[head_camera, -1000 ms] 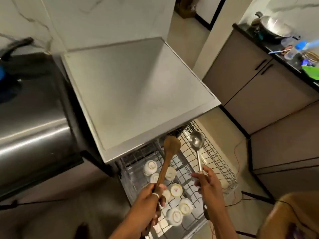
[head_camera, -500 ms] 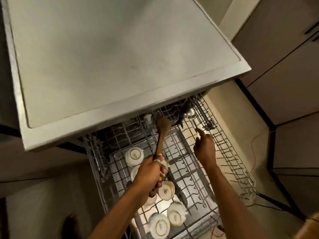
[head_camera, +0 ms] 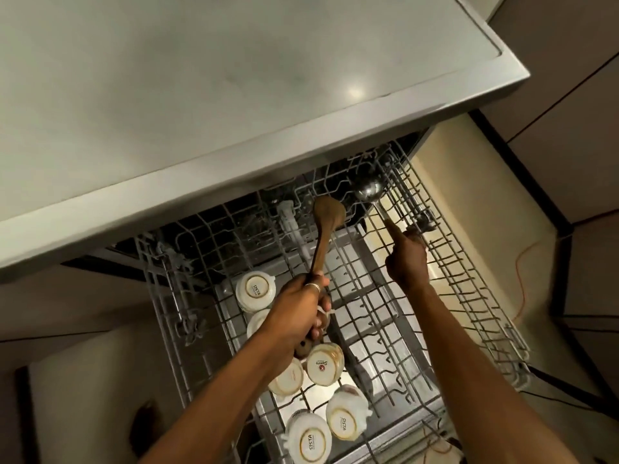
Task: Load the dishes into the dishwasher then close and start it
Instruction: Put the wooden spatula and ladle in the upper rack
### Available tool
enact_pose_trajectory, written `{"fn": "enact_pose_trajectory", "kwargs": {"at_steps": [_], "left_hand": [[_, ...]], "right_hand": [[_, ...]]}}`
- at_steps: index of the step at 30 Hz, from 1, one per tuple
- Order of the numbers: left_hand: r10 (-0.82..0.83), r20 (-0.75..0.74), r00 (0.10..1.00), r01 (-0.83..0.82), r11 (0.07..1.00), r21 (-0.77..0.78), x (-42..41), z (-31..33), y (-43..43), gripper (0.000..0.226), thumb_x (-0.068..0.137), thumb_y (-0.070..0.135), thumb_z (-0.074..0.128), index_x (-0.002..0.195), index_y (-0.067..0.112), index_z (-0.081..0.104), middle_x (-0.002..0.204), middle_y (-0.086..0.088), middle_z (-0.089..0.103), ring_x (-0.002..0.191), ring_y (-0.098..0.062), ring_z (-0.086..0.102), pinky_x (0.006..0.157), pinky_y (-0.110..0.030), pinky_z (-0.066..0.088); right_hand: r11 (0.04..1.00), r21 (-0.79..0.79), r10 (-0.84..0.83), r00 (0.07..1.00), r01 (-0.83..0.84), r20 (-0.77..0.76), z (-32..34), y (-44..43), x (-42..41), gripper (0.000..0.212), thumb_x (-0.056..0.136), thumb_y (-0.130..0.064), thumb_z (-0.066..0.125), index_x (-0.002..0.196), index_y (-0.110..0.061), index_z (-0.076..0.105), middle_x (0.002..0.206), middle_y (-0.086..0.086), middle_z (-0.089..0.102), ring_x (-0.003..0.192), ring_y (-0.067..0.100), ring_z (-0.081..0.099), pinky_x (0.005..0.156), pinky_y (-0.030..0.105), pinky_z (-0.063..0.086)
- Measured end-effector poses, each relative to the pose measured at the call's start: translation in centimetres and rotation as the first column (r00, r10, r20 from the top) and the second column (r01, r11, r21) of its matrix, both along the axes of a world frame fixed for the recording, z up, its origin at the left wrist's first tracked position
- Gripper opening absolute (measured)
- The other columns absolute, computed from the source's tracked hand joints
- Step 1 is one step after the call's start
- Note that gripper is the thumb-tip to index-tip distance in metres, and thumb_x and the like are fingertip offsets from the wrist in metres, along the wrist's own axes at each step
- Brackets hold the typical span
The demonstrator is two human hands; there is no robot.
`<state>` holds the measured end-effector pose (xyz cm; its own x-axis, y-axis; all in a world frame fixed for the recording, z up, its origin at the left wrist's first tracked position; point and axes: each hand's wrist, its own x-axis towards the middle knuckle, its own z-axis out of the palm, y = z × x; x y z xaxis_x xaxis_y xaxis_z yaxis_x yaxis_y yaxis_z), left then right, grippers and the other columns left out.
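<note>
A home kitchen, seen from above an open dishwasher.

A pulled-out wire rack [head_camera: 445, 296] holds upturned cups [head_camera: 256, 291] (brand marks printed on their bases), under a grey countertop [head_camera: 234, 78]; flat-fronted cabinets [head_camera: 569, 95] line the right side, and an orange cord [head_camera: 522, 279] trails over the pale floor.

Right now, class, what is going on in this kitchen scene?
A person is loading a dishwasher. The left hand grips a wooden spoon over the pulled-out rack. The right hand lays a metal ladle toward the rack's back. Upturned cups already sit on the rack's left side.
</note>
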<state>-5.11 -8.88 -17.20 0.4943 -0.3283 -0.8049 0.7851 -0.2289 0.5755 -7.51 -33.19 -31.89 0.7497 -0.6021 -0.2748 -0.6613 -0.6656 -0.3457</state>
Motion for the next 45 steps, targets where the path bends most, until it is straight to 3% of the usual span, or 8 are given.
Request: {"fn": "enact_pose_trajectory", "kwargs": {"at_steps": [8, 10, 12, 15, 18, 24, 35, 45], "left_hand": [[-0.003, 0.009, 1.000, 0.003, 1.000, -0.013, -0.8, 0.2, -0.8, 0.025, 0.107, 0.033, 0.046, 0.113, 0.015, 0.062, 0.069, -0.001, 0.054, 0.045, -0.009, 0.036, 0.042, -0.022, 0.030], [-0.014, 0.015, 1.000, 0.014, 1.000, -0.025, -1.0, 0.5, -1.0, 0.030, 0.107, 0.039, 0.045, 0.112, 0.015, 0.063, 0.068, 0.000, 0.055, 0.046, -0.009, 0.037, 0.043, -0.022, 0.032], [-0.075, 0.049, 0.996, 0.075, 0.997, -0.002, -1.4, 0.7, -1.3, 0.042, 0.105, 0.050, 0.040, 0.107, 0.015, 0.064, 0.063, 0.003, 0.056, 0.045, -0.007, 0.041, 0.043, -0.021, 0.034], [-0.203, 0.102, 0.974, 0.192, 0.976, 0.102, -2.4, 0.6, -1.6, 0.067, 0.097, 0.072, 0.028, 0.098, 0.016, 0.065, 0.054, 0.006, 0.053, 0.047, -0.009, 0.048, 0.045, -0.023, 0.042], [-0.305, 0.083, 0.949, 0.293, 0.947, 0.135, -3.0, -0.4, -1.7, 0.086, 0.083, 0.088, 0.017, 0.107, 0.024, 0.068, 0.073, 0.001, 0.070, 0.071, -0.015, 0.067, 0.074, -0.036, 0.059], [-0.537, 0.089, 0.839, 0.498, 0.824, 0.272, -2.4, -0.1, -0.8, 0.081, 0.087, 0.086, 0.013, 0.144, 0.041, 0.048, 0.148, 0.001, 0.055, 0.137, -0.026, 0.049, 0.115, -0.050, 0.037], [-0.549, 0.129, 0.826, 0.500, 0.818, 0.283, -1.1, -1.4, 1.4, 0.083, 0.080, 0.085, 0.023, 0.133, 0.033, 0.060, 0.135, 0.003, 0.063, 0.129, -0.023, 0.054, 0.112, -0.049, 0.040], [-0.609, 0.193, 0.769, 0.548, 0.784, 0.290, -0.8, -1.7, 2.9, 0.038, 0.100, 0.055, 0.049, 0.129, 0.033, 0.058, 0.123, 0.007, 0.067, 0.113, -0.015, 0.062, 0.102, -0.041, 0.051]], "right_hand": [[0.995, -0.066, -0.063, 0.985, 0.074, 0.158, 4.9, 3.8, -1.9, 0.039, 0.100, -0.011, 0.055, 0.139, -0.008, 0.052, 0.133, 0.019, 0.053, 0.120, 0.033, 0.054, 0.090, 0.039, 0.052], [0.962, 0.216, -0.226, 0.931, 0.167, 0.286, 8.1, 6.8, -2.7, 0.029, 0.106, -0.029, 0.048, 0.121, -0.010, 0.063, 0.113, 0.011, 0.066, 0.100, 0.026, 0.064, 0.075, 0.026, 0.048], [0.676, 0.694, -0.473, 0.868, 0.247, 0.152, 11.6, 9.9, -3.2, 0.037, 0.106, -0.044, 0.043, 0.107, -0.016, 0.067, 0.096, 0.007, 0.073, 0.086, 0.020, 0.069, 0.070, 0.029, 0.052], [0.420, 0.872, -0.525, 0.851, 0.252, 0.007, 14.1, 12.9, -3.5, 0.030, 0.103, -0.039, 0.054, 0.104, -0.014, 0.069, 0.082, 0.008, 0.073, 0.066, 0.020, 0.066, 0.060, 0.031, 0.054], [0.558, 0.765, -0.508, 0.862, 0.322, 0.008, 13.8, 13.3, -2.9, 0.008, 0.095, -0.017, 0.065, 0.102, -0.014, 0.068, 0.085, 0.005, 0.075, 0.072, 0.018, 0.073, 0.066, 0.035, 0.062], [0.982, 0.143, -0.150, 0.973, 0.125, 0.178, 9.8, 9.9, -2.4, 0.024, 0.092, 0.004, 0.055, 0.109, -0.009, 0.065, 0.081, 0.001, 0.063, 0.062, 0.007, 0.055, 0.049, 0.020, 0.040], [0.996, 0.081, 0.039, 0.997, -0.044, 0.062, 2.2, 7.7, 1.1, 0.032, 0.097, -0.001, 0.054, 0.127, -0.008, 0.058, 0.105, 0.011, 0.061, 0.072, 0.012, 0.049, 0.052, 0.014, 0.029], [1.000, 0.001, -0.014, 0.998, 0.014, 0.067, 3.6, 8.4, -0.6, 0.037, 0.094, -0.006, 0.062, 0.131, -0.011, 0.054, 0.110, 0.014, 0.059, 0.087, 0.028, 0.062, 0.071, 0.041, 0.058]]}}
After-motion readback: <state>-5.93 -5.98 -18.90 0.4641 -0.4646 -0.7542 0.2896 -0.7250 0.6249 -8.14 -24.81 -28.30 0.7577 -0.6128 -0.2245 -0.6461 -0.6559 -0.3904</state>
